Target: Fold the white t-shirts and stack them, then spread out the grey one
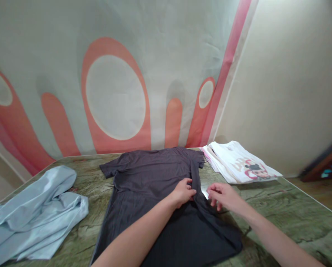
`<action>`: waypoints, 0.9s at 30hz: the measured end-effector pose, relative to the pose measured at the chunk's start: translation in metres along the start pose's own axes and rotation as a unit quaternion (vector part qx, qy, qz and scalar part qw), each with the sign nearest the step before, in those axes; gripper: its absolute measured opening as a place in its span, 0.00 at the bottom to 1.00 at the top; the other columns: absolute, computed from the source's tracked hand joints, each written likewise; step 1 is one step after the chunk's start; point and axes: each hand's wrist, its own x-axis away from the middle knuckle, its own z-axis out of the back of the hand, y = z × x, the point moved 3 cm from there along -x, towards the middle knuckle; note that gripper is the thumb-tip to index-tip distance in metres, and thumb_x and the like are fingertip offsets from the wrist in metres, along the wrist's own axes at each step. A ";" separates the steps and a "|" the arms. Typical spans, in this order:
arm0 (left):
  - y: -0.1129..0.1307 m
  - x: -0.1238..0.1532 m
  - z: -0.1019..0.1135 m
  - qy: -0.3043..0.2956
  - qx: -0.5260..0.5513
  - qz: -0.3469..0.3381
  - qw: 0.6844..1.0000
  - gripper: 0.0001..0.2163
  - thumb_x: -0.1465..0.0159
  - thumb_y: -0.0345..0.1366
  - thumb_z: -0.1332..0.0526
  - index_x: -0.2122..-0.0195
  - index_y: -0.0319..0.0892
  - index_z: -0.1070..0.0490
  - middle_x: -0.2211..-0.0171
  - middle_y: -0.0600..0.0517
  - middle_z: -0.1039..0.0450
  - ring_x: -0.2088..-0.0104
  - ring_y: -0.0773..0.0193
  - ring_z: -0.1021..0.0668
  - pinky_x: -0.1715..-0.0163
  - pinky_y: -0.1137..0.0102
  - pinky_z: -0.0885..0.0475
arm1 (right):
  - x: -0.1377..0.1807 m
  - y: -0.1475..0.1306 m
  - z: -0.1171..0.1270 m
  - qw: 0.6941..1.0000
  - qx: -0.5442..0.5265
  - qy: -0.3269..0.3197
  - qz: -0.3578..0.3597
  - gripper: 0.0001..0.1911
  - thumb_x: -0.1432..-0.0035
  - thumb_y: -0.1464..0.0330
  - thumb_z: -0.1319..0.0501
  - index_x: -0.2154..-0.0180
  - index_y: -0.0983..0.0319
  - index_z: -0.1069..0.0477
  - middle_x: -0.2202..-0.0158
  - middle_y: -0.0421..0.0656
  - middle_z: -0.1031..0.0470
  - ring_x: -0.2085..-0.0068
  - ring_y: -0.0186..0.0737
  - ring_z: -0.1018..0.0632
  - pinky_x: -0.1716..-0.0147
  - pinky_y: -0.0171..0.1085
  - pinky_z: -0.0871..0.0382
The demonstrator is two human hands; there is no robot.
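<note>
A dark grey T-shirt (152, 170) lies spread on the table, its collar end toward the wall and its hem toward me. Along its right side a strip of the cloth is turned inward. My left hand (182, 193) rests on that strip, with thumb and fingers closed on the fabric. Just right of the shirt's edge, my right hand (220, 194) hovers with loosely bent fingers and nothing visible in them. The shirt's lower left part is partly hidden behind my left forearm.
A crumpled light blue garment (40, 211) lies at the left of the wood-patterned table (288, 218). At the back right sits a stack of folded shirts (238, 163), a white printed one on top. A wall with painted orange shapes (116, 96) stands behind the table.
</note>
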 end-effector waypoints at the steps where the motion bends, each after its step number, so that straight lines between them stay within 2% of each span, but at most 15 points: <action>1: -0.001 -0.001 0.000 -0.006 -0.003 -0.001 1.000 0.21 0.46 0.22 0.44 0.50 0.34 0.43 0.77 0.59 0.42 0.80 0.72 0.32 0.79 0.74 0.32 | -0.003 0.002 0.001 1.000 0.004 0.008 -0.001 0.15 0.50 0.57 0.44 0.72 0.64 0.36 0.78 0.38 0.31 0.81 0.32 0.27 0.88 0.29 0.35; 8: -0.005 -0.002 -0.004 -0.048 -0.023 -0.027 0.998 0.23 0.46 0.22 0.45 0.49 0.35 0.44 0.75 0.57 0.39 0.78 0.70 0.30 0.76 0.71 0.29 | -0.018 0.011 -0.010 0.997 0.059 0.049 -0.004 0.17 0.48 0.55 0.46 0.74 0.63 0.35 0.84 0.37 0.32 0.86 0.31 0.30 0.91 0.28 0.38; 12: -0.005 -0.001 -0.006 -0.060 -0.045 -0.044 0.996 0.22 0.47 0.23 0.44 0.49 0.35 0.41 0.74 0.56 0.37 0.76 0.70 0.29 0.76 0.72 0.28 | -0.022 0.008 -0.015 0.994 0.092 0.057 -0.021 0.12 0.48 0.62 0.46 0.75 0.64 0.33 0.88 0.35 0.34 0.90 0.29 0.34 0.92 0.27 0.42; 17: 0.000 0.002 -0.009 -0.108 -0.041 -0.051 0.992 0.17 0.42 0.31 0.46 0.51 0.34 0.37 0.72 0.52 0.33 0.72 0.67 0.27 0.72 0.70 0.28 | -0.021 0.005 -0.012 0.994 0.092 0.059 -0.026 0.08 0.53 0.69 0.48 0.77 0.64 0.32 0.87 0.36 0.32 0.86 0.31 0.30 0.90 0.26 0.39; 19: 0.005 0.006 -0.008 -0.115 -0.096 -0.084 0.985 0.15 0.41 0.32 0.47 0.53 0.35 0.34 0.70 0.51 0.31 0.69 0.66 0.26 0.69 0.70 0.29 | -0.021 0.008 -0.007 0.994 0.089 0.059 -0.031 0.08 0.53 0.69 0.48 0.76 0.64 0.32 0.87 0.37 0.31 0.85 0.31 0.29 0.88 0.27 0.37; 21: 0.012 0.012 -0.006 -0.094 -0.209 -0.155 0.961 0.13 0.42 0.33 0.45 0.57 0.37 0.31 0.67 0.50 0.30 0.67 0.65 0.26 0.65 0.69 0.30 | -0.021 0.013 -0.001 0.994 0.086 0.061 -0.037 0.08 0.53 0.69 0.48 0.75 0.64 0.32 0.86 0.37 0.31 0.85 0.32 0.29 0.88 0.27 0.37; 24: 0.021 0.023 -0.007 -0.076 -0.378 -0.246 0.889 0.12 0.47 0.37 0.37 0.62 0.40 0.28 0.65 0.50 0.30 0.64 0.62 0.28 0.61 0.70 0.33 | -0.021 0.020 0.006 0.994 0.073 0.064 -0.042 0.08 0.52 0.69 0.49 0.75 0.63 0.33 0.86 0.37 0.31 0.85 0.32 0.29 0.88 0.27 0.38; 27: 0.024 0.031 -0.011 -0.104 -0.476 -0.256 0.835 0.10 0.49 0.39 0.34 0.68 0.40 0.27 0.66 0.49 0.31 0.63 0.61 0.29 0.62 0.71 0.34 | -0.020 0.023 0.010 0.995 0.050 0.067 -0.047 0.06 0.52 0.68 0.49 0.76 0.62 0.35 0.86 0.36 0.32 0.83 0.32 0.28 0.89 0.26 0.40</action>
